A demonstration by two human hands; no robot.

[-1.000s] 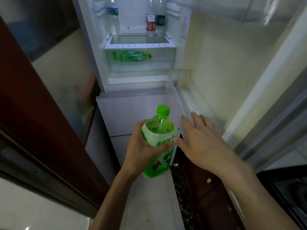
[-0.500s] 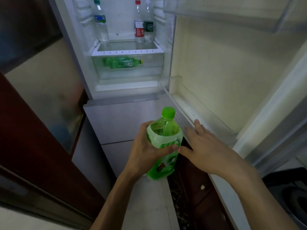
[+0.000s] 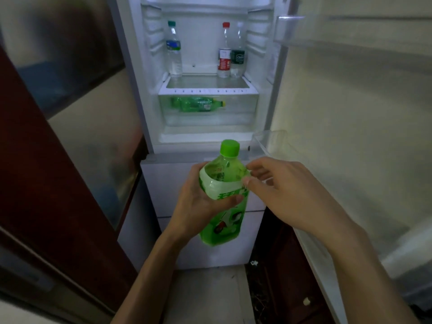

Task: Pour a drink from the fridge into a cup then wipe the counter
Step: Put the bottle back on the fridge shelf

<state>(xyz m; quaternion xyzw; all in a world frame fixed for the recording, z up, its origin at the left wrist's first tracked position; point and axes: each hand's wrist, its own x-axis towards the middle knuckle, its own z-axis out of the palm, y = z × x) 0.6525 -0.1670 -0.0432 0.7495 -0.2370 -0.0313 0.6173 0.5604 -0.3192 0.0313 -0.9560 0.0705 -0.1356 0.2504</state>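
So the left hand (image 3: 198, 204) has the green bottle (image 3: 222, 220) wrapped around its middle, thumb across the label in front, and holds it upright in mid-air in front of the open fridge (image 3: 149, 66), level with the closed lower compartment. The cap (image 3: 230, 148) is on. The right hand (image 3: 289, 195) sits just beside the bottle's right shoulder with its fingers loosely curled, thumb tip and forefinger tip right up against the plastic, but honestly I can't tell if it's pinching or only touching. On the shelf inside the fridge a clear bottle (image 3: 174, 52) stands on the left, and on the right a red-capped bottle (image 3: 224, 52) and a dark-labelled bottle (image 3: 238, 56) stand side by side, pretty much touching. Below that, in the see-through drawer (image 3: 240, 118), a second green bottle (image 3: 198, 104) lies on its side, cap pointing right. The fridge door (image 3: 350, 113) is swung wide open on the right
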